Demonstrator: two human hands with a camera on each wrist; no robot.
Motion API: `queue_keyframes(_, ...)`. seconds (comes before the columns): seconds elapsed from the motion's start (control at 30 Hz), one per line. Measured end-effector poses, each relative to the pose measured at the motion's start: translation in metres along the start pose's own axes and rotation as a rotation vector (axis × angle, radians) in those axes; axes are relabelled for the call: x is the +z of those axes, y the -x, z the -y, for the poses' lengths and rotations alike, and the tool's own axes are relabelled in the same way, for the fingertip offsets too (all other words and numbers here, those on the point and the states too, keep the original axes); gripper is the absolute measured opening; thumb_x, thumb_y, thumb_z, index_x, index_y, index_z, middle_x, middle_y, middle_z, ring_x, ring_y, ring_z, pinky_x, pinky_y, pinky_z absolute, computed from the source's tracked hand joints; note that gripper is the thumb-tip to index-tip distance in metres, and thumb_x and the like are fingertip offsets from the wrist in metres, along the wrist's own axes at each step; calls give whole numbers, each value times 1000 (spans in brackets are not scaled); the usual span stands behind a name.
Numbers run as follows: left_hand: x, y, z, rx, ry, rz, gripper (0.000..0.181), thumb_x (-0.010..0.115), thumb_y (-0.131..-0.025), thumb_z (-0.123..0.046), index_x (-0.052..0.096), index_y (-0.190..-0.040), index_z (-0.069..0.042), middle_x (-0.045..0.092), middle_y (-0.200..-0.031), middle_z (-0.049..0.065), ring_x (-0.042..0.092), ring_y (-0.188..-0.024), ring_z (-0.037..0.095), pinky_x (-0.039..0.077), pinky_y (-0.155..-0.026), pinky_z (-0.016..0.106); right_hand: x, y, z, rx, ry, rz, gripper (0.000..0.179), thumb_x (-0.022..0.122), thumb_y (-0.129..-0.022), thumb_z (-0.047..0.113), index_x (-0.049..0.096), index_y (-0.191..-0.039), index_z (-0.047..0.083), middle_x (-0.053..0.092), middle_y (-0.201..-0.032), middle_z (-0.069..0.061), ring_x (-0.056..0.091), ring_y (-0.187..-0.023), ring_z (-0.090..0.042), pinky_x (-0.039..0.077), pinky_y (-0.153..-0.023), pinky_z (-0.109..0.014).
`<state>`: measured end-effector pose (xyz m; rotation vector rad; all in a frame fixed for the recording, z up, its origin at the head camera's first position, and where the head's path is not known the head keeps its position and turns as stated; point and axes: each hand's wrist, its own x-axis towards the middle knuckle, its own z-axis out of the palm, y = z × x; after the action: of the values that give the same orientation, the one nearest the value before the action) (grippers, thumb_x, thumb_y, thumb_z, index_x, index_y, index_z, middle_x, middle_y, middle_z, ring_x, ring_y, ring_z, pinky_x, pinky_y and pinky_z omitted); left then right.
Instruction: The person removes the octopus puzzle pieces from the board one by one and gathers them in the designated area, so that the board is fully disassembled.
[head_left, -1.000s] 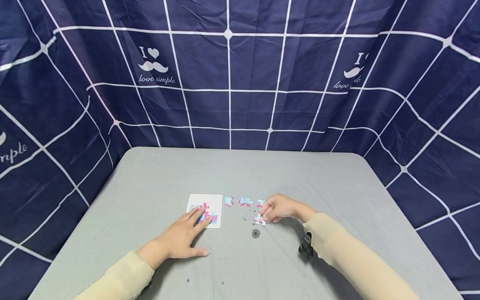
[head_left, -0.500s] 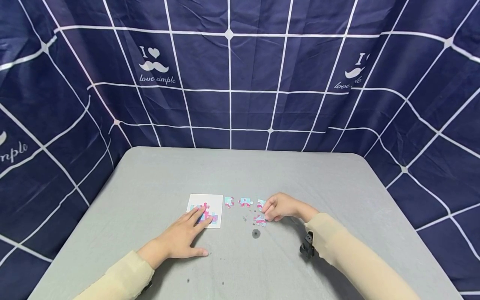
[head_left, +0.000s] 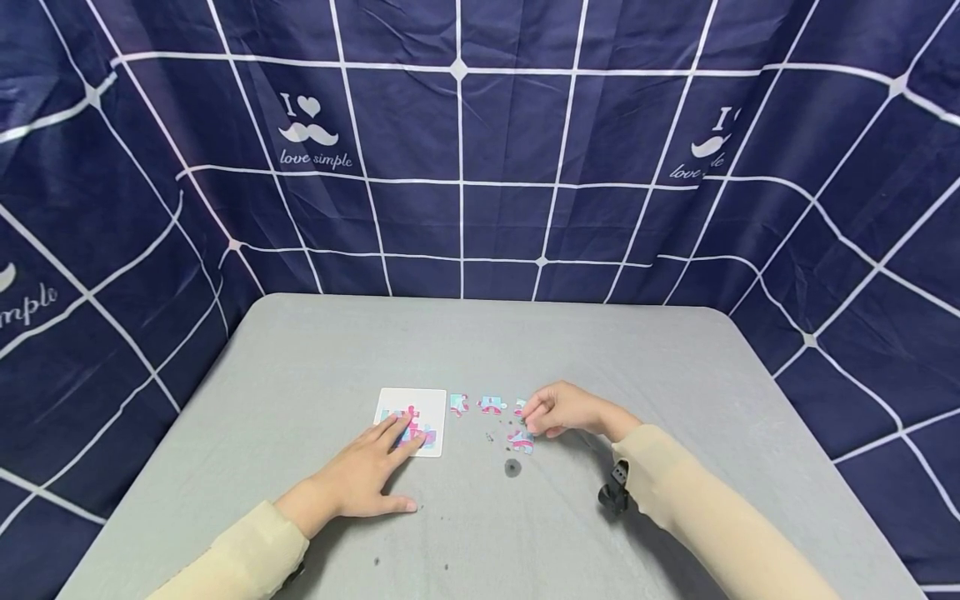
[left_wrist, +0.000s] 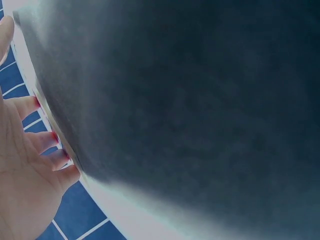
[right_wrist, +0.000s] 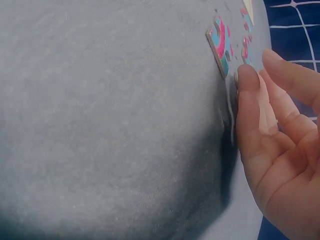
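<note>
My left hand (head_left: 360, 473) lies flat with fingers spread, its fingertips on a white square board (head_left: 412, 397) and the joined pink, blue and purple jigsaw pieces (head_left: 429, 436) there. Its fingers cover part of those pieces. In the left wrist view the fingers reach forward, holding nothing. My right hand (head_left: 566, 408) hovers low over the loose pieces, fingers bent, thumb and index finger apart in the right wrist view. Its fingertips overlap an upper jigsaw piece (head_left: 518, 406), partly hidden. Just below them a pink and blue jigsaw piece (right_wrist: 220, 45) lies on the table.
Two more loose jigsaw pieces, one beside the board (head_left: 458, 405) and a middle one (head_left: 491, 404), lie in a row. A dark round spot (head_left: 512, 467) and small specks mark the grey table (head_left: 480, 350). A navy gridded curtain (head_left: 495, 125) surrounds the table.
My right hand has moved slightly up and away from the lower jigsaw piece, which was tilted under its fingers and now lies flat. The left hand has stayed still.
</note>
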<state>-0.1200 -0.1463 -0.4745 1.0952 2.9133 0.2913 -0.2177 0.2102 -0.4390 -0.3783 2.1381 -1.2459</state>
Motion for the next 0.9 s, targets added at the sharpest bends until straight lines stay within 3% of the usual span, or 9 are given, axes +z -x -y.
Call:
queue_keyframes(0.63,1,1,2,-14,23,22,89,56,-82,-67,36,-148,-11,24,-152,22,19,-139,40,23,-108,53,15,-14,8,-80,-102,-21,36,71,-84,5,61,-115,-9,67,-106,-17,66,-89,-20,54,-78,-39)
queue_keyframes(0.9,5,2,7,8,20,-29,89,56,-81,-69,39,-146,-10,27,-151,22,23,-138,40,26,-107,52,29,-25,15,-106,-87,-15,31,70,-84,3,63,-111,-8,69,-101,-17,68,-85,-22,55,-76,-38)
